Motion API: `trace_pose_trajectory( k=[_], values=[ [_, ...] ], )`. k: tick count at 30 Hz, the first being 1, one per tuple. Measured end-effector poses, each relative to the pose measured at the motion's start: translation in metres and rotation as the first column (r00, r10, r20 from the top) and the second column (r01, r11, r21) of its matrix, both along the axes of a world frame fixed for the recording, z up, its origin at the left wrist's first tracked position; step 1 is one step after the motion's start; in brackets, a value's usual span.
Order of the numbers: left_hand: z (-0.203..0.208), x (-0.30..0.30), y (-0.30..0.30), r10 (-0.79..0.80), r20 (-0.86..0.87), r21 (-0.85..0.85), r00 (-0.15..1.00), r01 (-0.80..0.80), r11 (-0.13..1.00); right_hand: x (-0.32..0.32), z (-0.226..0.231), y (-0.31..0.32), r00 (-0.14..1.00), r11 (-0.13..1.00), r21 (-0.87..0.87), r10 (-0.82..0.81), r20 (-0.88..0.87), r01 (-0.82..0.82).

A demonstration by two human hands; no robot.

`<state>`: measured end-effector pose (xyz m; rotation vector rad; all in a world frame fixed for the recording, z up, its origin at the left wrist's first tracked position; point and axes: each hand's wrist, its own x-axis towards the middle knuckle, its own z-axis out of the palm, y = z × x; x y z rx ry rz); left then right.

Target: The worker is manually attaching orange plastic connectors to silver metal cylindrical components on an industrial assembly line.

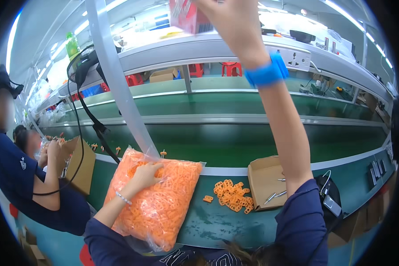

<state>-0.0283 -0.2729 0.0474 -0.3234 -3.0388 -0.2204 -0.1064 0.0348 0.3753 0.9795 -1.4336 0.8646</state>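
Observation:
A large clear plastic bag [164, 213] full of small orange plastic parts lies at the front left of the green bench. My left hand [145, 176] rests on its upper part, fingers spread over the plastic and apparently not gripping it. My right arm reaches up over the bench, and my right hand [232, 22] is at the shelf's height. Below its fingers hangs a blurred clear-and-red package [188, 17], which the hand seems to grip; the fingertips are cut off by the top edge. Loose orange oval links [232, 194] form a pile right of the bag.
An open cardboard tray [258, 177] with metal pins stands right of the pile, partly behind my forearm. A black pouch [331, 188] lies farther right. A slanted metal post [119, 80] rises behind the bag. At left, a person [31, 177] works beside a cardboard box [83, 166].

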Motion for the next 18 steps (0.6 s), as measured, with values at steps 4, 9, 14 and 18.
trace_pose_trajectory(
  k=[4, 9, 14, 18],
  values=[
    [0.009, -0.015, 0.004, 0.017, 0.086, -0.066, 0.996, -0.011, 0.998, -0.079, 0.029, -0.027, 0.975, 0.989, -0.003, -0.145, 0.169, 0.148],
    [-0.002, -0.007, -0.012, -0.007, 0.026, 0.002, 1.0, 0.007, 1.0, -0.159, 0.021, -0.083, 0.954, 0.979, -0.047, -0.204, -0.22, 0.199],
    [-0.002, -0.009, -0.004, -0.048, 0.05, 0.037, 0.998, 0.046, 0.998, -0.115, 0.002, -0.052, 0.949, 0.989, -0.007, -0.14, 0.281, 0.148],
    [-0.011, -0.008, -0.01, -0.105, 0.05, 0.085, 0.993, 0.1, 0.991, -0.09, -0.022, -0.048, 0.947, 0.957, -0.144, -0.275, -0.168, 0.252]
  ],
)
